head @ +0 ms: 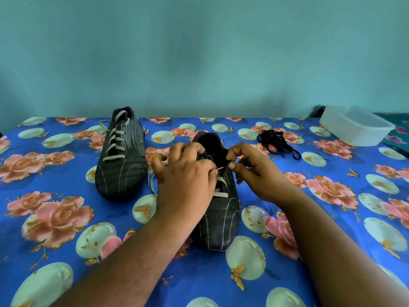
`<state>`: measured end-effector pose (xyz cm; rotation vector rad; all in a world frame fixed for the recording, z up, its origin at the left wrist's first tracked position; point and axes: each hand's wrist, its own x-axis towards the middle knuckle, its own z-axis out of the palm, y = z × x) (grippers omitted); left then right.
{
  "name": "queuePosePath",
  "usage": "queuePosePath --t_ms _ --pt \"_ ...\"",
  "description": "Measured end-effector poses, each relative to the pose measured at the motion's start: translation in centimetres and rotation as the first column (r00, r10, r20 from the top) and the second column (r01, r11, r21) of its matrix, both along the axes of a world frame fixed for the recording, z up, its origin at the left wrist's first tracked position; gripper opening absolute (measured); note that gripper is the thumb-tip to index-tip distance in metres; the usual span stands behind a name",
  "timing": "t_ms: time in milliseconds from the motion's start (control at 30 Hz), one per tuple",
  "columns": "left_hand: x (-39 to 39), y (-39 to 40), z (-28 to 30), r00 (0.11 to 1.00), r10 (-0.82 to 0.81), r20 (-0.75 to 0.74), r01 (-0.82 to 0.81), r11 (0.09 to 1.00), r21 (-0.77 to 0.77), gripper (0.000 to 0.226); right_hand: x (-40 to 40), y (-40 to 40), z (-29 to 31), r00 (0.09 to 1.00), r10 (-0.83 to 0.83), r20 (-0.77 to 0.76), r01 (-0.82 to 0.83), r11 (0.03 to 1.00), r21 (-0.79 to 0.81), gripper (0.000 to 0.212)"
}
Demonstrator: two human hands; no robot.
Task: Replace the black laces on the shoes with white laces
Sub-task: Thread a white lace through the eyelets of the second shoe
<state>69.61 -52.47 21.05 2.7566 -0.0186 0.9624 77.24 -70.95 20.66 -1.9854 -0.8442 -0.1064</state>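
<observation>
Two black shoes with thin pale stripes lie on a blue flowered cloth. The left shoe [121, 156] is laced up with a white lace. The right shoe [219, 220] lies toe toward me, with a white lace [220, 193] crossing its lower eyelets. My left hand [186, 180] covers the shoe's left side and pinches the lace near its tip. My right hand [259, 171] pinches the eyelet edge on the shoe's right side, beside the lace tip. A loose end of white lace [152, 185] trails left of the shoe. The removed black laces [277, 142] lie in a heap at the back right.
A translucent white plastic box [356, 127] stands at the far right edge of the blue flowered cloth [66, 218]. A teal wall rises right behind the surface.
</observation>
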Motion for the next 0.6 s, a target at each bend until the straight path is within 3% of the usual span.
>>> queuePosePath --t_ms 400,600 --pt "0.21 0.41 0.64 0.980 -0.017 -0.199 0.044 0.990 0.131 0.015 -0.26 0.21 -0.02 1.000 -0.005 0.029 0.005 1.000 -0.022 0.030" --pt "0.22 0.29 0.55 0.953 -0.055 -0.296 0.066 0.997 0.027 0.016 -0.16 0.46 -0.16 0.995 0.029 -0.094 -0.020 0.996 0.090 0.025"
